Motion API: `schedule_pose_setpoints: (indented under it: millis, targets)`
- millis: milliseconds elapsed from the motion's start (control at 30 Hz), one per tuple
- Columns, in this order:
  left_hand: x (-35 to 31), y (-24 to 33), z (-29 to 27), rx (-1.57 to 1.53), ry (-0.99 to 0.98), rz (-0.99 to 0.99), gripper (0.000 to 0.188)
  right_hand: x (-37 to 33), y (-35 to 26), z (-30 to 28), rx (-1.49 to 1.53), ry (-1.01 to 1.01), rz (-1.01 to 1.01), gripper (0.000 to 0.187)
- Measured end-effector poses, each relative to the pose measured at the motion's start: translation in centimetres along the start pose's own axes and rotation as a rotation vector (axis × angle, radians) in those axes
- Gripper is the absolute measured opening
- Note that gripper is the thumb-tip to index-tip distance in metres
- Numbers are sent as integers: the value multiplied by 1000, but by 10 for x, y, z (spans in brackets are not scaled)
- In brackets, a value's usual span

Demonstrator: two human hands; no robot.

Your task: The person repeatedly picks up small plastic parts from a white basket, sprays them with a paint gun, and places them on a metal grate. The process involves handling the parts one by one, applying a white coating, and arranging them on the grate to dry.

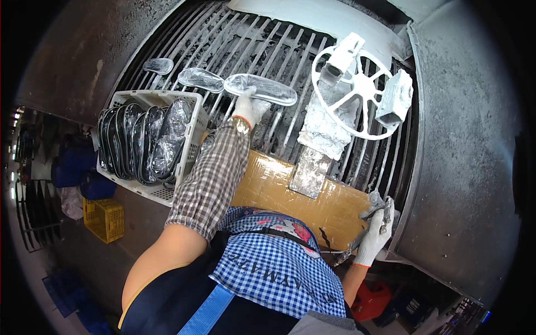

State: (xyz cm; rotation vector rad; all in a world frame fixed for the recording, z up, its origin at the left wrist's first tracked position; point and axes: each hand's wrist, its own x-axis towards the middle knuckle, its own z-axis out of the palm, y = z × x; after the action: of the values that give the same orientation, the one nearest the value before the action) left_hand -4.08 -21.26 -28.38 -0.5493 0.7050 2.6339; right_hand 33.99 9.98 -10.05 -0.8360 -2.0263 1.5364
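My left hand [251, 107], in a white knit glove, grips the near edge of a long oval piece wrapped in clear film [261, 89], its fingers partly over it. Another film-wrapped oval piece [200, 80] lies just left of it on the metal bars, and a smaller one [158, 66] lies farther left. At the right, my gloved right hand [377, 233] is closed around a grimy grey metal tool that looks like a spray gun [373, 205]. The fingers partly hide the tool.
A white plastic crate [192, 131] holds several dark film-wrapped pieces at the left. A white-coated spoked wheel with two block-like holders [365, 86] stands over the bars [273, 56]. Brown cardboard [262, 181] lines the near edge. Metal walls [463, 139] flank the bars; a yellow crate [104, 219] stands lower left.
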Motion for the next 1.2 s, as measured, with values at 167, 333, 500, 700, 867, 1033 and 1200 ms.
schedule_pose_setpoints:
  millis: [167, 333, 500, 700, 867, 1033, 1200]
  targets:
    - [23, -9, -70, 319, 282, -56, 60, 9, -2, 10, 21, -82, -8, 53]
    - [-62, -55, 54, 229, 100, -161, 59, 1, 6, 5, 9, -12, 26, 52]
    - [-127, -58, 134, 98, -211, -144, 73, 6, 9, 5, -16, -10, -58, 51]
    - [-141, -63, 153, 109, -381, -146, 68, 0, 4, -2, 51, -29, -34, 50]
    - [-161, -76, 167, 104, -365, -132, 53, -2, 8, -10, 97, -70, 64, 58]
    - [-163, -90, 172, -9, -432, -240, 59, -1, 15, -12, 116, -42, 5, 57]
    - [-165, -94, 171, -33, -482, -259, 54, -1, 19, -15, 150, -66, 32, 55]
